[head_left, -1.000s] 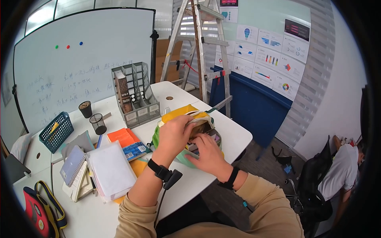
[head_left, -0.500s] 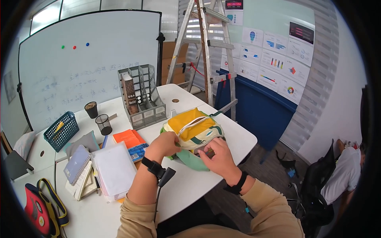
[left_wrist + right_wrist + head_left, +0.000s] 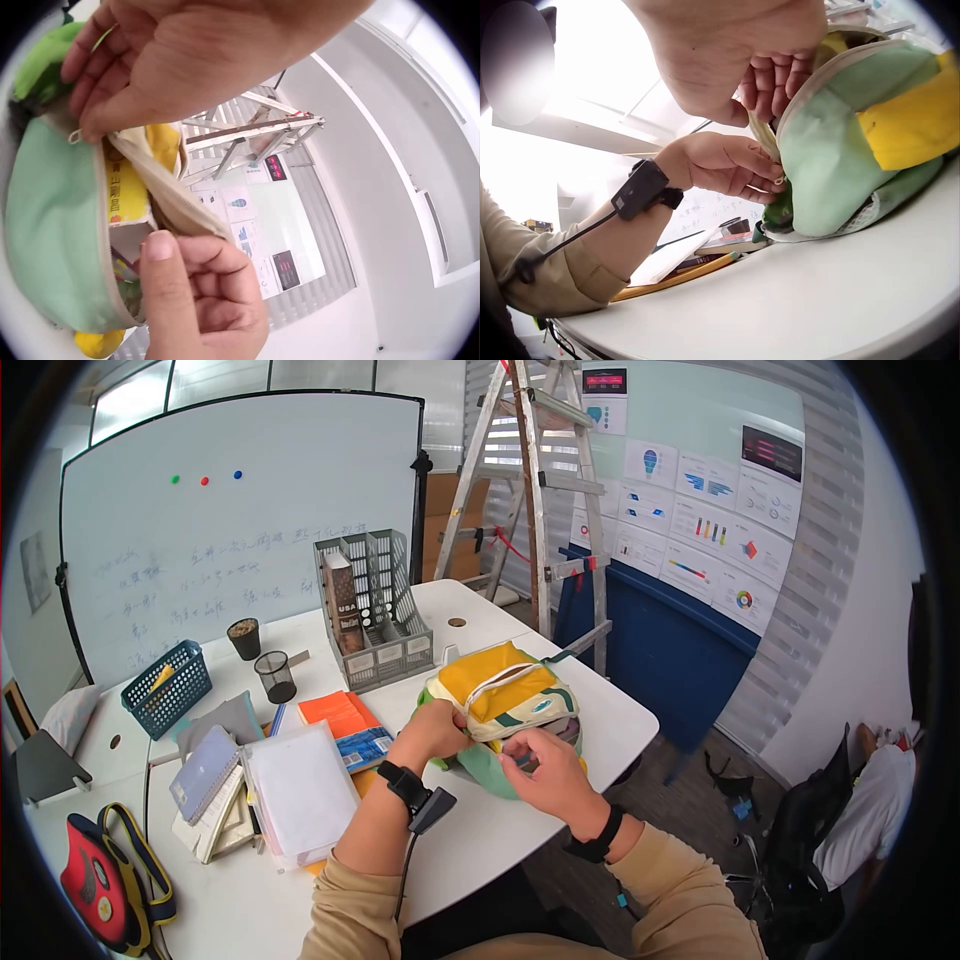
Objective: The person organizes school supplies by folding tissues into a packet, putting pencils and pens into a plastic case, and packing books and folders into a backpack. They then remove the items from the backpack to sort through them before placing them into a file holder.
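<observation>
A green, yellow and cream backpack [image 3: 505,682] lies on the white table, its zipped opening parted toward me. A yellow printed box [image 3: 127,196] shows inside in the left wrist view. My left hand [image 3: 434,728] is at the left end of the opening, its thumb and fingertips pinching a small looped zipper pull [image 3: 780,180]. At the front of the opening, my right hand [image 3: 552,772] has bent fingers at the cream flap [image 3: 176,201], thumb and forefinger at its edge. The mint-green front panel [image 3: 56,225] hangs below the hands.
Left of the backpack lie papers [image 3: 300,790], notebooks [image 3: 205,775] and an orange book [image 3: 340,712]. Behind stand a grey file rack [image 3: 375,620], a mesh cup [image 3: 275,678] and a teal basket [image 3: 168,688]. A ladder [image 3: 540,510] stands beyond the table; a person [image 3: 870,810] is at right.
The yellow-topped flap has come down over the opening, which gaped wide a second ago. My left hand moved from the raised flap down to the opening's left end. The view shifted slightly.
</observation>
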The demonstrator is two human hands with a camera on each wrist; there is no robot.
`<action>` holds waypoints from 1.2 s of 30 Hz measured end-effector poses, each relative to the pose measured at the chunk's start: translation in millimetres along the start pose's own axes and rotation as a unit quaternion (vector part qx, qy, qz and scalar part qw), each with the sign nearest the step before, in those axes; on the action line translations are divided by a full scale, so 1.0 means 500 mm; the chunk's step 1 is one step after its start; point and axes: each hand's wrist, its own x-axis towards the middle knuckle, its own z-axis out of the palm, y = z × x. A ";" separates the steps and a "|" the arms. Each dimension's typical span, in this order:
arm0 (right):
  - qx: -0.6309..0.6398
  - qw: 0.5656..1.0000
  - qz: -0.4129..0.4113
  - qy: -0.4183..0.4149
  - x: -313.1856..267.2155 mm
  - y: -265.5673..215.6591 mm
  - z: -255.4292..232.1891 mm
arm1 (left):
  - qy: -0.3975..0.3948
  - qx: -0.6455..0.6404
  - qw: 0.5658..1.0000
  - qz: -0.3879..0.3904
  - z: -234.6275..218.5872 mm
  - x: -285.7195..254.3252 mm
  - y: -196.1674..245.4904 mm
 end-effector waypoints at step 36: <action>-0.128 0.991 0.006 0.030 0.014 -0.023 0.087 | -0.075 -0.206 0.975 -0.044 -0.006 -0.013 0.018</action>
